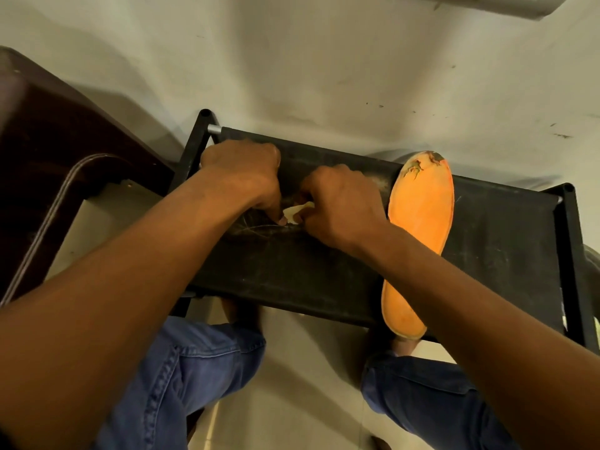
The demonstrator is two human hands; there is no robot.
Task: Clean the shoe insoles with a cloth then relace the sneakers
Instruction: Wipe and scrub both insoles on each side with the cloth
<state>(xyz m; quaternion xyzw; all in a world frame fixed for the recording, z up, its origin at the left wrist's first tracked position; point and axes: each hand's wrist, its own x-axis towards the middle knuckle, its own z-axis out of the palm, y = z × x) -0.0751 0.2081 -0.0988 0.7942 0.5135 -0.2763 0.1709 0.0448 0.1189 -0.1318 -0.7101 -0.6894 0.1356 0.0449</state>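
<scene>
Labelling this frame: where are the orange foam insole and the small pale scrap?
orange foam insole [418,228], head view, mid surface.
small pale scrap [297,211], head view, middle, between both hands.

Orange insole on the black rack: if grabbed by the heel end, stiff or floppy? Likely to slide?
Probably floppy: the orange insole looks thin and flat, so it would likely droop when lifted by one end. Likely light for its size. Its toe end looks worn and torn, so it may tear further there. It overhangs the black rack at the near edge, so a push could tip it off.
</scene>
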